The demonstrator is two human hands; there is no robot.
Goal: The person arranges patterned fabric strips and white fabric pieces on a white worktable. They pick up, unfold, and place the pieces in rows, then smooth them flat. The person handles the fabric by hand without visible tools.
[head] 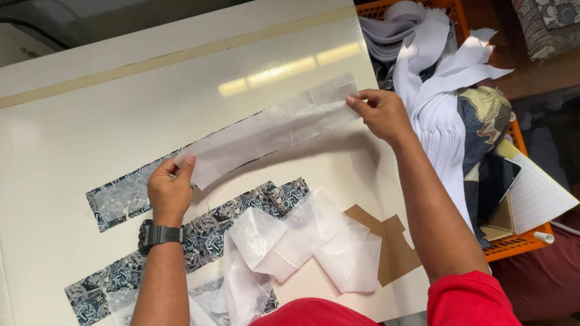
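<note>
1. The left hand (170, 189) pinches one end of a long white translucent strip (268, 129). The thumb and the fingers are closed together on the strip, near a patterned blue fabric strip (125, 193) on the table.

2. The right hand (383, 113) pinches the other end of the same white strip, also with the fingertips closed on it. It is held higher and further from the body, so the strip runs diagonally between the two hands.

3. I judge that the strip is held at both ends to keep it stretched and flat, because such thin material folds easily when only one hand carries it.

4. The white strip hangs just above the white table (70, 151) and over the upper patterned strip. Its left end seems to touch that fabric, and the direction of both strips is nearly the same; this looks like an alignment of one over the other.

5. A second patterned blue strip (224, 218) lies nearer to the person, parallel to the first. Loose white pieces (306, 242) lie in a pile on its right part, and a brown cardboard shape (390, 245) rests beside them.

6. An orange crate (516, 246) stands at the right edge of the table, full of white and patterned cloth, within reach of the right arm.

7. Another person in a dark red shirt (571, 271) sits beyond the crate, well apart from both hands.
</note>
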